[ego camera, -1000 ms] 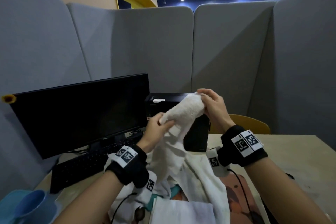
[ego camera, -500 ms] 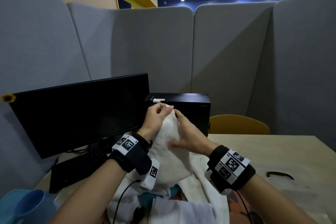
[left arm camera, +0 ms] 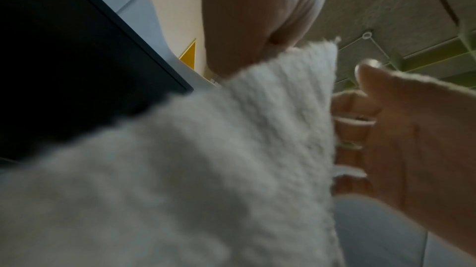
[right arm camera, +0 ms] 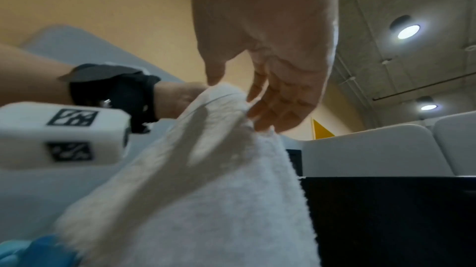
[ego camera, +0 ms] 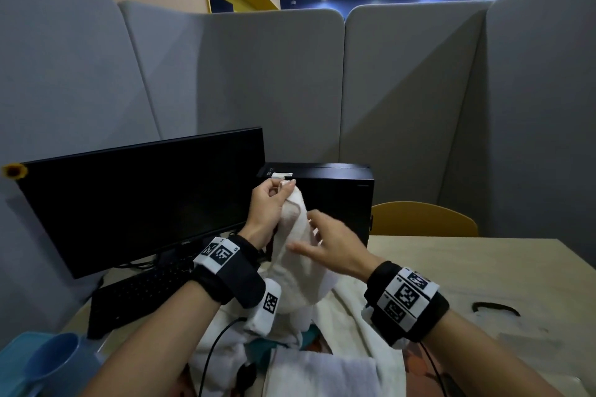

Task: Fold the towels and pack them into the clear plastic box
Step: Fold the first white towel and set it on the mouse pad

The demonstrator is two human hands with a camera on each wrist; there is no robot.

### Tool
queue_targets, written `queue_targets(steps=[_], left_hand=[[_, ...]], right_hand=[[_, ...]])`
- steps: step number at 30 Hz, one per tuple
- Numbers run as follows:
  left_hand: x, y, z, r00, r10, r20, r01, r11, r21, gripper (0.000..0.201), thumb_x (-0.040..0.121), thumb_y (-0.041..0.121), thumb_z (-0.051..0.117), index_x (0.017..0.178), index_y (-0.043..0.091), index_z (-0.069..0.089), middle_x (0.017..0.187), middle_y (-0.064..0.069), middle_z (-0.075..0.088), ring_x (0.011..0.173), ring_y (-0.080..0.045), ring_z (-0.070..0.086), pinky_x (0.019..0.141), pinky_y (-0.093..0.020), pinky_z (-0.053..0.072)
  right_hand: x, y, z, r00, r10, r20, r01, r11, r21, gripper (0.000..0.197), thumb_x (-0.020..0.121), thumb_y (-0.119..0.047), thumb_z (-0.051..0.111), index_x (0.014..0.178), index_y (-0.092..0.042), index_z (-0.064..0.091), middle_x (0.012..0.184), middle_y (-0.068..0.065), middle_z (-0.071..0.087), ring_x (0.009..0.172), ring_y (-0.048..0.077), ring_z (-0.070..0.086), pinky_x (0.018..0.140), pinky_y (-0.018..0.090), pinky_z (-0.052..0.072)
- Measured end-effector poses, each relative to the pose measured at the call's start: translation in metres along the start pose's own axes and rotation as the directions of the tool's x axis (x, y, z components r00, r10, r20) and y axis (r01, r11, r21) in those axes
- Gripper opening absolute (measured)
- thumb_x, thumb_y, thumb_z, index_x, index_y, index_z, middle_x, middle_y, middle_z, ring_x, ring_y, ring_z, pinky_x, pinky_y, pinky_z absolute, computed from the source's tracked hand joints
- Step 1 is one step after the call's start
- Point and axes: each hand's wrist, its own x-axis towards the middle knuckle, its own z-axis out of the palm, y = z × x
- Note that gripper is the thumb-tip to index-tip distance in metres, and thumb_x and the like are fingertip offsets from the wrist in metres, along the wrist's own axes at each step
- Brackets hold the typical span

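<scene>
A white towel (ego camera: 298, 263) hangs upright in front of me. My left hand (ego camera: 274, 203) pinches its top edge between thumb and fingertips, just before the black computer case. My right hand (ego camera: 325, 245) lies lower against the towel's right side with straight, spread fingers. In the right wrist view those fingers (right arm camera: 273, 104) touch the towel (right arm camera: 206, 180) near its upper fold. The left wrist view is filled by the towel (left arm camera: 193, 169), with the right hand's fingers (left arm camera: 360, 121) at its edge. More white towels (ego camera: 325, 371) lie heaped below. No clear box is in view.
A black monitor (ego camera: 145, 200) and keyboard (ego camera: 135, 296) stand to the left, a black computer case (ego camera: 335, 193) behind the hands. A blue cup (ego camera: 54, 361) sits at the lower left. The wooden table (ego camera: 483, 271) stretches right, with a dark curved object (ego camera: 496, 308) on it. Grey partitions surround the desk.
A second ago both hands held the towel's top edge apart. The right hand brought its end over to the left hand, then slid down the towel's side.
</scene>
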Motion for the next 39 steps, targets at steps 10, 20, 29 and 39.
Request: queue_targets(steps=[10,20,29,39], left_hand=[[0.003,0.016,-0.021,0.993,0.069,0.095,-0.074,0.996,0.043,0.013,0.089,0.007,0.056,0.077,0.011,0.058,0.047,0.007,0.049,0.029,0.000,0.030,0.030,-0.013,0.022],[-0.003,0.019,-0.016,0.972,-0.027,0.235,-0.010,0.988,0.155,0.011,0.095,0.018,0.047,0.092,0.013,0.057,0.079,0.000,0.058,0.074,-0.008,0.057,0.062,-0.018,0.050],[-0.003,0.021,-0.009,0.966,0.056,0.254,-0.100,0.981,0.166,0.013,0.085,-0.002,0.059,0.097,0.003,0.060,0.081,-0.003,0.060,0.069,-0.005,0.058,0.058,-0.009,0.048],[0.001,-0.001,-0.033,0.993,-0.060,0.099,-0.018,0.767,0.642,0.038,0.085,0.007,0.055,0.122,0.014,0.052,0.118,-0.010,0.049,0.112,-0.021,0.047,0.097,-0.030,0.044]], right_hand=[[0.016,0.008,-0.045,0.989,0.128,-0.068,-0.094,0.921,0.377,0.023,0.096,-0.014,0.044,0.085,-0.016,0.064,0.078,-0.006,0.060,0.071,0.003,0.052,0.062,0.018,0.039],[0.020,0.006,-0.060,0.969,0.186,-0.164,-0.071,0.843,0.533,0.029,0.097,-0.012,0.042,0.071,-0.019,0.054,0.066,-0.009,0.049,0.054,-0.007,0.046,0.050,0.009,0.034],[0.021,0.009,-0.061,0.944,0.238,-0.230,-0.090,0.853,0.514,0.030,0.090,-0.012,0.049,0.064,-0.021,0.062,0.052,-0.015,0.054,0.049,-0.003,0.046,0.049,0.013,0.037],[0.030,0.018,-0.095,0.883,0.378,-0.280,-0.182,0.823,0.539,0.018,0.096,-0.014,0.039,0.090,-0.011,0.056,0.074,-0.001,0.051,0.064,0.010,0.047,0.054,0.021,0.038]])
